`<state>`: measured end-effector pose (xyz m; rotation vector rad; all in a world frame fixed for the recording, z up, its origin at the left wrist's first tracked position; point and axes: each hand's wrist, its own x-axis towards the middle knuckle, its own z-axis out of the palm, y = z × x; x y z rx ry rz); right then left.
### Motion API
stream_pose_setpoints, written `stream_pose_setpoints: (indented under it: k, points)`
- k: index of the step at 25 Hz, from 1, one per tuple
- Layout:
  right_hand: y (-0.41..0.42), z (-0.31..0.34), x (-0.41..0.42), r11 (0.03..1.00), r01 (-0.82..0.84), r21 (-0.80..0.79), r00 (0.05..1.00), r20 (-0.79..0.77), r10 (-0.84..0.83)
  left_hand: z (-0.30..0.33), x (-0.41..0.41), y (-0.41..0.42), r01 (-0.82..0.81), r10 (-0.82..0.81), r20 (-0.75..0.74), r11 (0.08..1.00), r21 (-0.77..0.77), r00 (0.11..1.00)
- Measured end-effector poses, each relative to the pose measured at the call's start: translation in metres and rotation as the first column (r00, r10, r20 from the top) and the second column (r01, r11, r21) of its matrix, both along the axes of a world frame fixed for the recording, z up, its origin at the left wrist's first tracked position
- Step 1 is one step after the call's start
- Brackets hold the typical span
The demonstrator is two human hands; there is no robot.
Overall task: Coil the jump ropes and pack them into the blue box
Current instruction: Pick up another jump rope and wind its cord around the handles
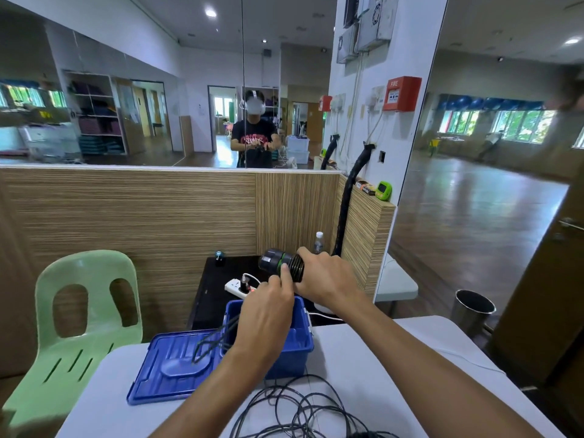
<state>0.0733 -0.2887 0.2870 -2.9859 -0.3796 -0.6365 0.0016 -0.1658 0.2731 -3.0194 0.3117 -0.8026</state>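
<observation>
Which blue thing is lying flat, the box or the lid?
The lid. It lies flat on the white table, left of the box, which stands upright and open.

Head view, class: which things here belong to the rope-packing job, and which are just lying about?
Part of the job:
- handle, gripped by right hand, touched by left hand
- rope on the table
- blue box
- lid

Lying about:
- chair
- power strip
- bottle
- bin
</observation>
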Motion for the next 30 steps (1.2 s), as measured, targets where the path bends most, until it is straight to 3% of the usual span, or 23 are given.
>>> stream_pose_setpoints:
  k: [2, 4, 6, 9, 11, 12, 14, 15, 17, 19, 22, 25, 28, 30]
  points:
    - [0.002, -0.001, 0.001, 1.0, 0.008, 0.014, 1.0, -0.008, -0.007, -0.018, 0.004, 0.003, 0.071, -0.055, 0.125, 0.99, -0.124, 0.991]
    - [-0.001, 0.0, 0.002, 1.0, 0.005, 0.014, 1.0, -0.026, -0.005, -0.034, 0.008, 0.006, 0.187, -0.12, 0.193, 0.905, -0.383, 0.974]
    - [-0.001, -0.002, 0.001, 1.0, 0.005, 0.016, 0.999, -0.033, -0.004, -0.04, 0.009, 0.007, 0.233, -0.132, 0.195, 0.653, -0.721, 0.972]
    - [0.001, -0.001, 0.002, 1.0, 0.011, 0.024, 1.0, -0.016, -0.01, -0.041, 0.009, 0.005, 0.085, -0.214, 0.028, 0.26, -0.962, 0.976]
    - [-0.001, 0.0, 0.005, 0.999, 0.007, 0.038, 1.0, -0.022, -0.006, -0.037, 0.013, 0.01, -0.141, -0.402, -0.099, -0.078, -0.987, 0.91]
    - [-0.003, 0.0, 0.006, 1.0, 0.002, 0.029, 0.999, -0.035, -0.001, -0.035, 0.016, 0.015, -0.268, -0.529, -0.124, -0.206, -0.941, 0.84]
    - [-0.007, -0.001, 0.006, 1.0, -0.012, 0.002, 0.998, -0.054, 0.012, -0.035, 0.02, 0.022, -0.432, -0.713, -0.111, -0.286, -0.855, 0.693]
    - [-0.008, -0.002, 0.004, 1.0, -0.023, -0.005, 0.998, -0.055, 0.022, -0.036, 0.02, 0.024, -0.438, -0.75, -0.098, -0.271, -0.857, 0.654]
    - [-0.01, -0.004, 0.004, 0.999, -0.047, -0.009, 0.998, -0.051, 0.046, -0.039, 0.02, 0.024, -0.309, -0.74, -0.078, -0.181, -0.934, 0.668]
    - [-0.011, -0.002, 0.007, 0.998, -0.058, 0.005, 0.996, -0.065, 0.058, -0.044, 0.015, 0.022, -0.086, -0.697, -0.059, -0.003, -0.996, 0.714]
    - [-0.011, 0.0, 0.009, 0.996, -0.086, 0.026, 0.993, -0.083, 0.088, -0.056, 0.017, 0.021, 0.163, -0.597, -0.049, 0.297, -0.941, 0.801]
    - [-0.011, 0.003, 0.006, 0.988, -0.148, 0.038, 0.981, -0.118, 0.152, -0.074, 0.031, 0.028, 0.201, -0.538, -0.124, 0.505, -0.84, 0.834]
    - [-0.01, 0.01, 0.0, 0.958, -0.267, 0.105, 0.935, -0.212, 0.284, -0.086, 0.045, 0.04, 0.11, -0.488, -0.251, 0.597, -0.795, 0.836]
    - [-0.008, 0.013, -0.004, 0.92, -0.368, 0.136, 0.882, -0.262, 0.392, -0.083, 0.056, 0.05, 0.237, -0.513, -0.205, 0.667, -0.706, 0.834]
